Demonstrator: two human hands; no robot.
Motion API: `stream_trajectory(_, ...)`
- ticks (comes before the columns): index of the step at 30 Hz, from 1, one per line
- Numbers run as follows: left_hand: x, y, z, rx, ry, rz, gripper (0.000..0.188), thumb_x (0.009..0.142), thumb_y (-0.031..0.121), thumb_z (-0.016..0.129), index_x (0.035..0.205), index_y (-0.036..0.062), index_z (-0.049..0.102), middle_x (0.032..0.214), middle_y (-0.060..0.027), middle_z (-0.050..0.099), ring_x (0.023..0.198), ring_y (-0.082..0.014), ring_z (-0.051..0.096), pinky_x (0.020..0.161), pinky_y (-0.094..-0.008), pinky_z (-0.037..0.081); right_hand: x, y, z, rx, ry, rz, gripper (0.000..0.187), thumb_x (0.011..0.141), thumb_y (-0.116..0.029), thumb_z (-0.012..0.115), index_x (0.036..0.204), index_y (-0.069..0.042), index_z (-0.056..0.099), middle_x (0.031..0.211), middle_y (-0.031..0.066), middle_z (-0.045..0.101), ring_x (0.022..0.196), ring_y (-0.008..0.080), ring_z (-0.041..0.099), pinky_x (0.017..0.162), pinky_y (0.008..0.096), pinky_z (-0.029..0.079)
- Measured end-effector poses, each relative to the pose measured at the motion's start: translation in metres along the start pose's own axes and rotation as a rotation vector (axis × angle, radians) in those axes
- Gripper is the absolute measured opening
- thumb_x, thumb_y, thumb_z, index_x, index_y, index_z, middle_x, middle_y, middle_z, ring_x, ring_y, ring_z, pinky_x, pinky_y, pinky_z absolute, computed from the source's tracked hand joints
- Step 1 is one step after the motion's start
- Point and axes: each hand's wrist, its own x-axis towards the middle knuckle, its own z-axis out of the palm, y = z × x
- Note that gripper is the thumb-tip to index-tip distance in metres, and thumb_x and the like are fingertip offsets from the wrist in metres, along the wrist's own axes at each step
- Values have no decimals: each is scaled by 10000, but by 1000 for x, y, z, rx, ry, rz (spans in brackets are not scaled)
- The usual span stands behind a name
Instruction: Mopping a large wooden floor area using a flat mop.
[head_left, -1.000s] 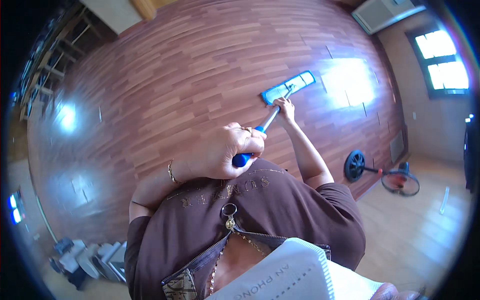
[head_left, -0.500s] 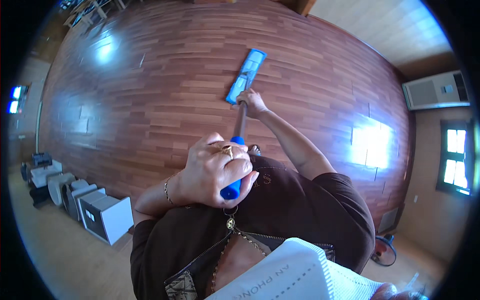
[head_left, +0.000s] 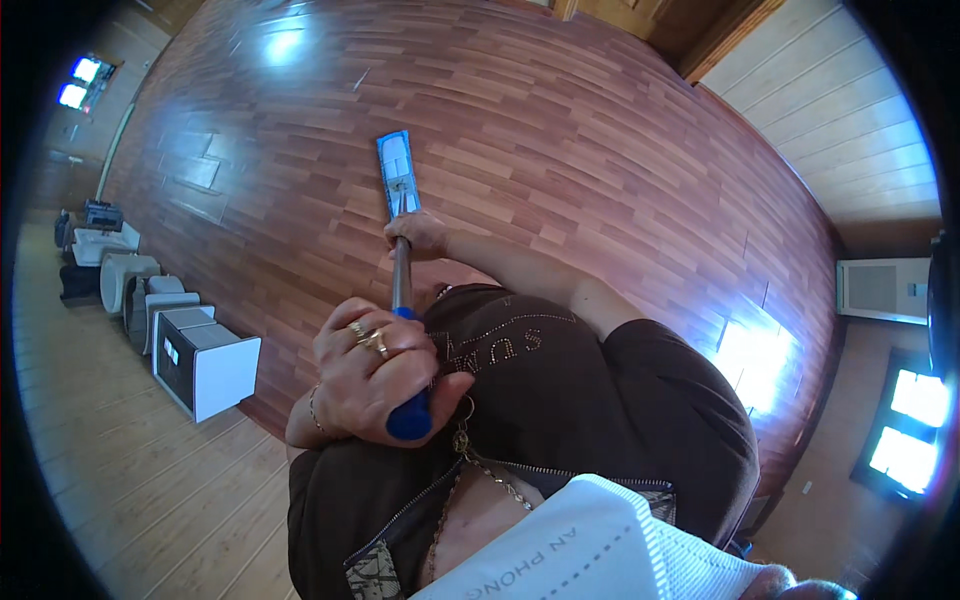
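Note:
A flat mop [head_left: 396,158] with a light-blue pad rests on the wood-plank floor ahead of me, its pole slanting back toward my chest. My left hand [head_left: 375,370], wearing gold rings and a bracelet, is wrapped round the blue grip [head_left: 410,418] at the pole's upper end. Lower down, close above the mop head, my right hand [head_left: 422,235] is closed round the metal pole [head_left: 402,280]. The right arm stretches across in front of my brown shirt.
Along the left wall stand several white appliances, the nearest a boxy white cabinet [head_left: 228,380] with a dark front. A white unit [head_left: 885,290] hangs on the right wall near a bright window [head_left: 908,420]. A wooden doorway [head_left: 700,45] lies at the far right. Sunlight glares off the floor.
The mop head has swung left and its far end now points slightly left instead of right. Both hands have moved left with the pole, still gripping it. The whole view has turned.

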Motion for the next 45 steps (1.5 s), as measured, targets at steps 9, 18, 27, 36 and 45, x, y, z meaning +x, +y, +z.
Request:
stream_trajectory(9, -20, 15, -52, -93, 19, -30, 285, 713, 280, 774, 749, 94, 562, 701, -41, 643, 663, -233, 658, 585, -330, 431, -10, -34, -9, -52, -25, -171, 154, 660, -266, 703, 693, -186, 576, 708, 39, 595, 814, 259, 599, 753, 423, 398)
stream_trajectory(18, 0, -4, -9, -250, 88, 66, 272, 730, 284, 739, 738, 70, 572, 675, -73, 637, 633, -263, 648, 593, -340, 440, -62, 6, -57, -231, 126, 38, 156, 677, -302, 677, 697, -176, 587, 693, 37, 603, 861, 262, 604, 805, 432, 394)
stream_trajectory(27, 44, -49, 35, -481, -136, 163, 225, 723, 203, 757, 765, 53, 595, 768, -88, 670, 748, -274, 677, 648, -367, 480, -144, 48, -113, -309, 385, 422, 128, 640, -245, 681, 718, -175, 607, 718, 48, 611, 903, 273, 595, 784, 451, 404)
stream_trajectory(36, 95, -90, 130, -888, -486, 70, 215, 683, 74, 792, 816, 38, 627, 879, -117, 687, 961, -315, 668, 855, -406, 497, -278, 86, -147, -439, 763, 825, 130, 656, -173, 659, 775, -150, 610, 802, 19, 635, 934, 297, 568, 810, 470, 404)
stream_trajectory(45, 122, -94, 262, -1237, -734, 134, 207, 702, -52, 726, 869, 20, 626, 933, -122, 673, 1050, -298, 628, 926, -418, 483, -426, 112, -112, -662, 1090, 1324, 91, 774, -134, 634, 846, -171, 592, 926, 22, 656, 976, 274, 613, 766, 430, 500)
